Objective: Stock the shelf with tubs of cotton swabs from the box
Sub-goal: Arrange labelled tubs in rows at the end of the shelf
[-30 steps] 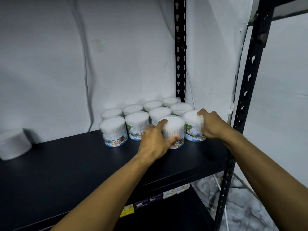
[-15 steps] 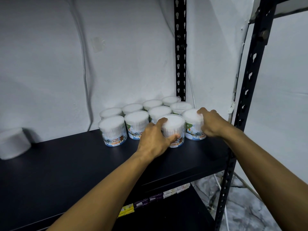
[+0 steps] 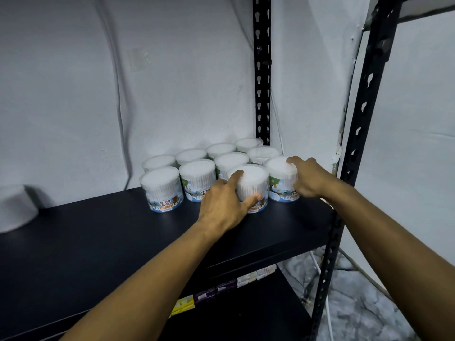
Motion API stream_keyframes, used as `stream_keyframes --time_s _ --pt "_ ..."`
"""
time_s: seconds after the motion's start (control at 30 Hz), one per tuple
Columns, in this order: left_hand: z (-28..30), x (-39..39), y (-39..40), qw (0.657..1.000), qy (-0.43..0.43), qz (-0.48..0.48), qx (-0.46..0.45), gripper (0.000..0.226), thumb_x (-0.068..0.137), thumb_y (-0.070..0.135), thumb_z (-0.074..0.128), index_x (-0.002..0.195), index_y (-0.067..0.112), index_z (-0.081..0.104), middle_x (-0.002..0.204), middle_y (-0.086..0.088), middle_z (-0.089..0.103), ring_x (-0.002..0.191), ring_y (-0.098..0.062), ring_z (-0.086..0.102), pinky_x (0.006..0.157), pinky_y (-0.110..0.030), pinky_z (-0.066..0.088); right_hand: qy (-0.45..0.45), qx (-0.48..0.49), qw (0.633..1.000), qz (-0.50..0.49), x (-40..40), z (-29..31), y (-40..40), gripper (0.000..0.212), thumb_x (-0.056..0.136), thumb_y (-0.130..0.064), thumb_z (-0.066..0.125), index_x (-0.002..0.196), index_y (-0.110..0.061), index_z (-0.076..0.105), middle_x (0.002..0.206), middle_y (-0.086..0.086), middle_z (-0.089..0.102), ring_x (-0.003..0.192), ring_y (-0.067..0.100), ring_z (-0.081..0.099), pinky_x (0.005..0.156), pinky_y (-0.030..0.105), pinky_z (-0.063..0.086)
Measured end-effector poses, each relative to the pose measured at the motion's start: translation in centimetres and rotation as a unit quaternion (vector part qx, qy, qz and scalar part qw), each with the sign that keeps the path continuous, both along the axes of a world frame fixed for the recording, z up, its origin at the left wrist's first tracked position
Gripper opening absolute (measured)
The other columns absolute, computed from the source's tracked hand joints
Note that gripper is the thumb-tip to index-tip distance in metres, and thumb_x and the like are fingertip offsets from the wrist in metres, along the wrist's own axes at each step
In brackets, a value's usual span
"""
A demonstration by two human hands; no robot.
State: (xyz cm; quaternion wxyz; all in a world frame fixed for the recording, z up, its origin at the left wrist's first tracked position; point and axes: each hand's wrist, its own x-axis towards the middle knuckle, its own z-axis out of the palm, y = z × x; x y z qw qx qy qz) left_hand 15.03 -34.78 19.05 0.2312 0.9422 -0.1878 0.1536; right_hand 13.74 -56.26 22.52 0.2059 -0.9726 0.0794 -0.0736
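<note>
Several clear tubs of cotton swabs stand in rows at the back right of the black shelf (image 3: 98, 232). My left hand (image 3: 222, 205) grips the front middle tub (image 3: 253, 183), index finger on its lid and thumb round its front. My right hand (image 3: 309, 177) holds the front right tub (image 3: 279, 175), fingers curled over its lid and right side. Both tubs stand upright on the shelf, touching their neighbours. The box is out of view.
A white roll-like object (image 3: 14, 207) sits at the far left of the shelf. Black slotted uprights (image 3: 262, 70) (image 3: 357, 143) frame the right end. A lower shelf (image 3: 234, 316) holds small coloured packets (image 3: 221, 289). White wall lies behind.
Both hands stay on the same two tubs; they have barely shifted, and the tubs sit in almost the same place.
</note>
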Motion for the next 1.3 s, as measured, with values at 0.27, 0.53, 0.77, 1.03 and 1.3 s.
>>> stream_keyframes --time_s 0.27,0.53,0.77,1.03,1.3 --pt "0.9 -0.5 2.9 0.998 -0.059 0.031 -0.012 0.077 0.087 0.071 0.041 0.151 0.036 0.016 0.128 -0.003 0.06 0.114 -0.028 0.059 0.087 -0.043 0.047 -0.036 -0.093 0.995 -0.01 -2.6 1.2 2.2 0.077 0.082 0.004 0.049 0.148 -0.017 0.016 0.142 0.022 0.018 0.128 0.04 0.03 0.096 0.044 0.04" --pt "1.9 -2.0 15.6 0.984 -0.147 0.087 -0.052 0.058 0.09 0.049 0.055 0.143 0.038 0.033 0.121 0.009 0.062 0.102 -0.017 0.062 0.083 -0.044 0.052 -0.283 -0.179 0.93 0.151 -2.3 1.2 12.0 0.061 0.064 0.0 0.069 0.123 -0.004 0.055 0.127 0.021 0.051 0.118 0.038 0.047 0.099 0.041 0.041" --pt "3.0 -2.7 31.5 0.96 -0.176 0.215 -0.019 0.047 0.091 0.04 0.057 0.135 0.027 0.047 0.12 0.002 0.062 0.11 -0.021 0.058 0.08 -0.047 0.052 -0.293 -0.044 0.9 0.319 0.5 0.1 27.9 0.042 0.085 -0.011 0.058 0.126 -0.01 0.056 0.131 0.008 0.051 0.121 0.025 0.044 0.101 0.032 0.037" --pt "3.8 -1.5 47.0 0.928 -0.056 0.355 0.096 0.061 0.09 0.045 0.059 0.143 0.022 0.041 0.145 -0.007 0.042 0.131 -0.03 0.04 0.092 -0.052 0.044 -0.203 -0.017 0.89 0.407 4.8 0.1 44.5 0.044 0.093 -0.02 0.05 0.137 -0.016 0.043 0.138 -0.002 0.037 0.127 0.016 0.035 0.097 0.033 0.043" --pt "3.1 3.2 54.3 0.931 0.043 0.344 0.117 0.072 0.095 0.036 0.056 0.153 0.019 0.017 0.159 -0.006 0.016 0.145 -0.026 0.013 0.112 -0.048 0.027 -0.125 -0.108 0.897 0.41 9.5 0.3 55.5 0.057 0.094 -0.023 0.046 0.146 -0.014 0.023 0.154 0.007 0.011 0.142 0.024 0.011 0.102 0.042 0.036"
